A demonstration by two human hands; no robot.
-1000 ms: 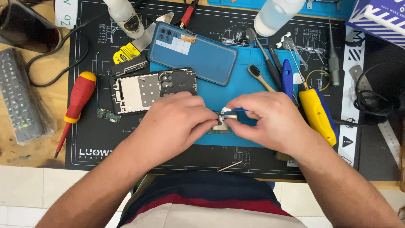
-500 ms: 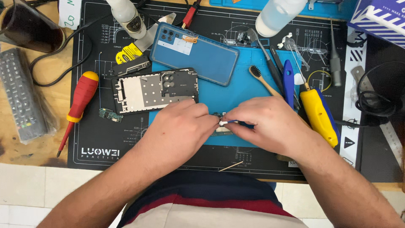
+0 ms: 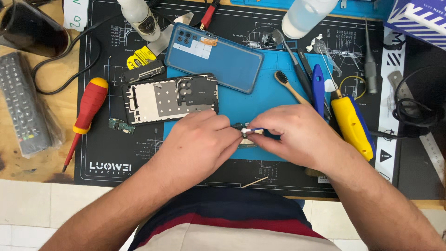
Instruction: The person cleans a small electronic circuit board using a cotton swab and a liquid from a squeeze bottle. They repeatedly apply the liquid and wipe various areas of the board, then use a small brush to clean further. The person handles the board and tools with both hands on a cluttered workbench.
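Over blue silicone mat (image 3: 260,100), mid-surface: my left hand (image 3: 202,139) pinched shut on small green circuit board (image 3: 244,135), right hand (image 3: 297,135) closed round thin blue-handled tool (image 3: 256,130), tip touching board. Best bet I'd say: keep board flat, light pressure, tiny strokes. Stripped black phone frame (image 3: 169,98) just left, red-yellow screwdriver (image 3: 86,114) well apart.

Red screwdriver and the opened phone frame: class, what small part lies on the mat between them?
In the head view, a small green circuit board lies between the red screwdriver and the phone frame, near the frame's lower left corner.
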